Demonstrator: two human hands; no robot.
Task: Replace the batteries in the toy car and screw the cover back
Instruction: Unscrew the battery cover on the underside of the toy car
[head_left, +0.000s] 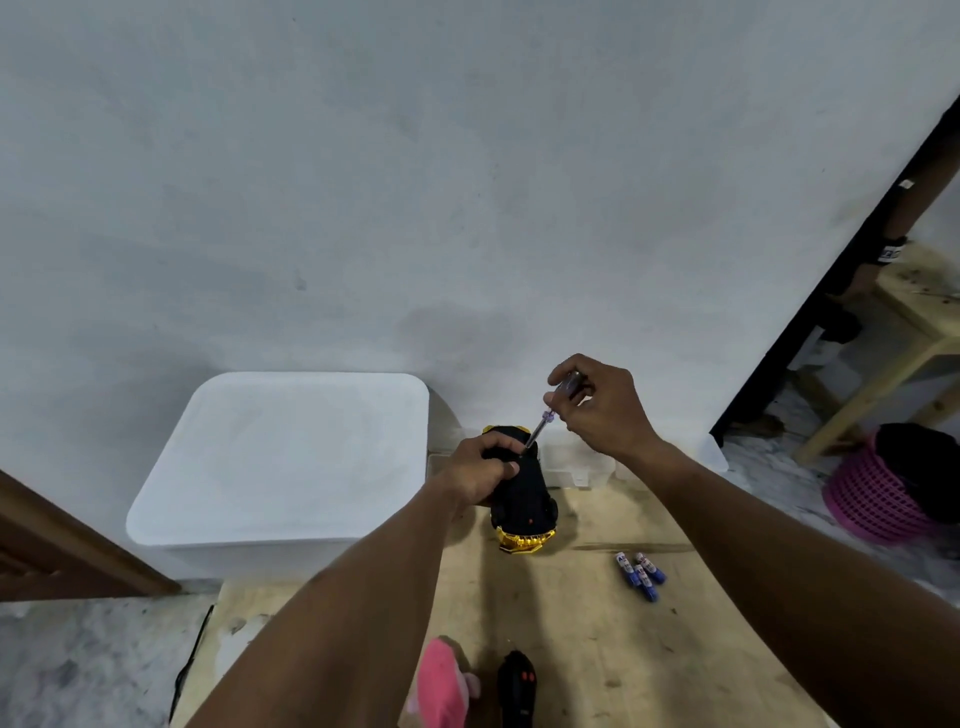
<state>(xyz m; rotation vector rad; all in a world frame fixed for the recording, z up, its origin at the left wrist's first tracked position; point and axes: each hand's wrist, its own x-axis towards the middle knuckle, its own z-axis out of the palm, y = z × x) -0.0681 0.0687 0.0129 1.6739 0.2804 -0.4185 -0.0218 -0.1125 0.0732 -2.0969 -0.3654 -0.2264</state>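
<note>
We can read nothing for certain: the blue batteries (641, 574) on the desk (571, 634) carry white lettering too small to make out, and the black band (892, 253) far right bears blurred white marks.

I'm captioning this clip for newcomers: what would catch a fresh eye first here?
The left hand grips the upturned black-and-gold toy car at centre, while the right hand holds a screwdriver tilted onto its underside. Blue batteries lie to its right; a big white box stands left.
</note>
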